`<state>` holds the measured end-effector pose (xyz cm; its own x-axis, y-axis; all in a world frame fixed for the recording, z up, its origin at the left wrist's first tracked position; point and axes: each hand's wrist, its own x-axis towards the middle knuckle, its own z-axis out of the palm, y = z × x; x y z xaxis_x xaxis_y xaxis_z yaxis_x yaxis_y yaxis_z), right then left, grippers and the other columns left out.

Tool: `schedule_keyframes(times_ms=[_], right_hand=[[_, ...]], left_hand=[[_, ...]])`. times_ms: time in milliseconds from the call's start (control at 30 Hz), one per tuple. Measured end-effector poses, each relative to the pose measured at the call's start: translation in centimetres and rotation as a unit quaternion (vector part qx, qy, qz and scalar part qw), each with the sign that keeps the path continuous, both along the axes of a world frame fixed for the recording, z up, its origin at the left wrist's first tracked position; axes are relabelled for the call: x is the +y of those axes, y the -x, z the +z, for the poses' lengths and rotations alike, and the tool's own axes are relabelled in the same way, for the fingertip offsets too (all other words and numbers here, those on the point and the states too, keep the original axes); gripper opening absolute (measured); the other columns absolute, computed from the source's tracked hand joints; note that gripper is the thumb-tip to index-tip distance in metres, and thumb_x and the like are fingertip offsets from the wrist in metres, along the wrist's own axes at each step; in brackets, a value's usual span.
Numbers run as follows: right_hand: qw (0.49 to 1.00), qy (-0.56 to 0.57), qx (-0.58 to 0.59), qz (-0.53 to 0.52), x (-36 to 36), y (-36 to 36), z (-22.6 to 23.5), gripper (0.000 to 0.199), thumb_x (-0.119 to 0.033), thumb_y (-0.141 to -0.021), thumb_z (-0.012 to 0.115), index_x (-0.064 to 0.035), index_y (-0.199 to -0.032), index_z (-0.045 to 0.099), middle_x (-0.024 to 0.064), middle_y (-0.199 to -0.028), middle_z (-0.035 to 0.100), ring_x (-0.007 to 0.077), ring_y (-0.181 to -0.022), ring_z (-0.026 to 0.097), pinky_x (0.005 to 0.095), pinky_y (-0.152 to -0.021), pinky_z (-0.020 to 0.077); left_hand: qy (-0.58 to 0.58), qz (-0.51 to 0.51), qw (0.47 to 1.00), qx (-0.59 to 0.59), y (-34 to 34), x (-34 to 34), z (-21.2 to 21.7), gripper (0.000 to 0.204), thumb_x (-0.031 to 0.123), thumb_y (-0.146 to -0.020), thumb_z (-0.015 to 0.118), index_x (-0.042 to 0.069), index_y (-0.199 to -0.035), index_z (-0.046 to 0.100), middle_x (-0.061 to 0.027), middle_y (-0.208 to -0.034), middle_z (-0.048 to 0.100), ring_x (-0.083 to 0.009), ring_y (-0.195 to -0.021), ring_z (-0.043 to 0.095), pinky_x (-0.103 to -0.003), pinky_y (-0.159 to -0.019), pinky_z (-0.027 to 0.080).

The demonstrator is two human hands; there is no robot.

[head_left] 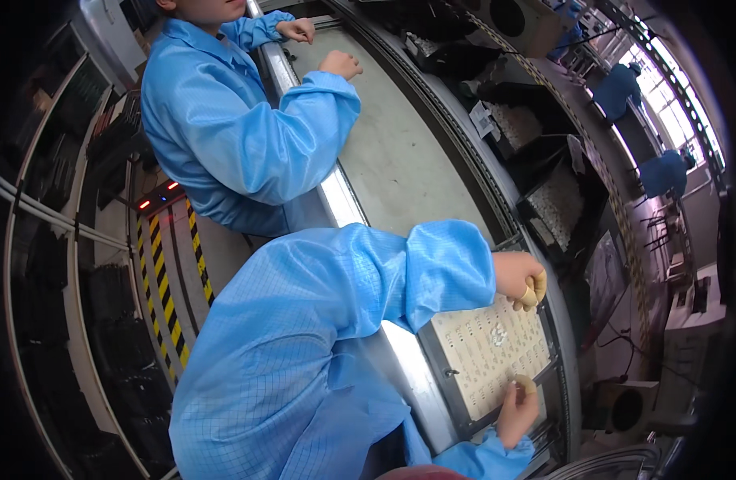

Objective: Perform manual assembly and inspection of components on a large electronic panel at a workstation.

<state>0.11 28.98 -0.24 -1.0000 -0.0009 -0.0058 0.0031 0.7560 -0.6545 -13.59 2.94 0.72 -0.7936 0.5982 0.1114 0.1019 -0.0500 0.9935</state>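
A cream panel [474,370] with rows of small marks or parts lies in a dark frame [446,360] on the conveyor line. On the panel sits a small heap of whitish pieces [498,334]. My left hand [522,278], with yellowish finger covers, is curled closed above the panel's far edge. Whatever its fingers hold, if anything, is hidden. At the panel's near right edge, my right hand [518,414] has its covered fingertips pinched together low over the surface. Anything between them is too small to name. Blue sleeves cover both my arms.
To my left a co-worker in a blue coat [248,136] holds both hands over the pale conveyor bed [408,136]. Black bins [554,210] with small white parts line the far side. A metal rail [416,376] edges the line. Racks [56,320] stand at left.
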Motion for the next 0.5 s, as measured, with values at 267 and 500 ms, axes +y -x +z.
schedule_keyframes(times_ms=[267, 500], right_hand=[[1.0, 0.011, -0.003, -0.019, 0.6, 0.0, -0.5, 0.014, -0.001, -0.083, 0.057, 0.0002, -0.097, 0.059, 0.0034, -0.079, 0.058, 0.0088, -0.07, 0.053, 0.0221, -0.063, 0.0432], [0.999, -0.024, -0.013, -0.03, 2.2, -0.1, -0.7, 0.019, -0.012, -0.086, 0.059, 0.0022, -0.097, 0.063, 0.0173, -0.089, 0.064, 0.0286, -0.077, 0.062, 0.0339, -0.069, 0.0498]], left_hand=[[-0.095, -0.006, 0.981, -0.17, 0.9, 1.1, -1.0, 0.016, 0.004, -0.075, 0.056, -0.003, -0.089, 0.056, -0.0127, -0.08, 0.065, -0.0145, -0.069, 0.063, -0.024, -0.061, 0.05], [-0.105, -0.004, 0.991, -0.085, 0.9, 1.5, -1.0, 0.027, 0.005, -0.075, 0.055, -0.004, -0.1, 0.053, -0.0119, -0.08, 0.064, -0.0154, -0.068, 0.062, -0.026, -0.061, 0.049]])
